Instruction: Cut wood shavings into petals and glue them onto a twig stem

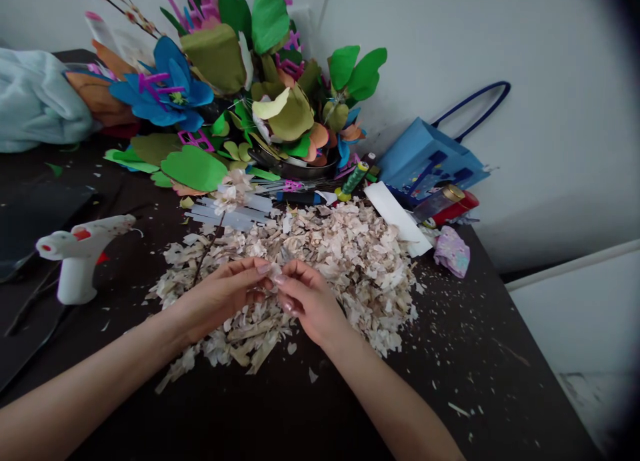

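Over a heap of dry, pale petal-like flakes (360, 247), my two hands meet at the fingertips. My left hand (235, 287) pinches one edge of a small whitish petal (275, 271). From the other side, my right hand (310, 297) grips the same petal between thumb and fingers. Just behind my left hand, a dark twig (207, 251) carrying a pale flower (234, 191) leans on the heap. Several translucent glue sticks (235, 215) lie beside that flower.
A white glue gun (83, 254) stands at left. Behind the heap are colourful felt flowers (173, 91) in a dark pan (300, 169), and a green thread spool (354, 181). A blue bag (430, 161), white strip (397, 217) and crumpled purple wrapper (452, 251) sit at right.
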Demonstrator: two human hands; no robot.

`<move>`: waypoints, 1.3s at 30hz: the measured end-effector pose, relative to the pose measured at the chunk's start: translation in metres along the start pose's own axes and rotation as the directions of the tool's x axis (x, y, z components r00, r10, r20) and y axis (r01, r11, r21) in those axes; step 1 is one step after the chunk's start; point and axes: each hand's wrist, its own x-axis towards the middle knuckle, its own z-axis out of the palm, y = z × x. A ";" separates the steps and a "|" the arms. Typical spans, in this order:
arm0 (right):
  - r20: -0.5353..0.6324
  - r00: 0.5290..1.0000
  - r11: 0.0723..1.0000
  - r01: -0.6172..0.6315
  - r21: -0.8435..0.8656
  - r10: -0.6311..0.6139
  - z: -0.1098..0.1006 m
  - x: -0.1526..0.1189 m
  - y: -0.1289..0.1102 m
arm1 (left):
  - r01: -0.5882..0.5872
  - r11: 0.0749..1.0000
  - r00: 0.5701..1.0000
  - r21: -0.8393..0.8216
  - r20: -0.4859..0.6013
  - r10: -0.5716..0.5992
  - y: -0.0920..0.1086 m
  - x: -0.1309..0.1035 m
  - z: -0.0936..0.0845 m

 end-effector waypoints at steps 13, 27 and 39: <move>0.008 1.000 0.996 -0.016 0.088 0.015 -0.010 0.002 0.002 | 0.039 0.997 0.998 -0.061 -0.046 -0.042 0.001 0.000 0.006; -0.006 1.000 0.992 -0.012 0.125 0.013 -0.012 0.004 0.003 | 0.055 0.997 0.998 -0.058 0.012 -0.055 -0.006 0.000 0.004; -0.005 0.999 0.996 -0.041 0.084 0.042 -0.015 0.003 -0.003 | 0.040 0.999 0.999 0.020 0.032 -0.041 -0.006 0.000 0.006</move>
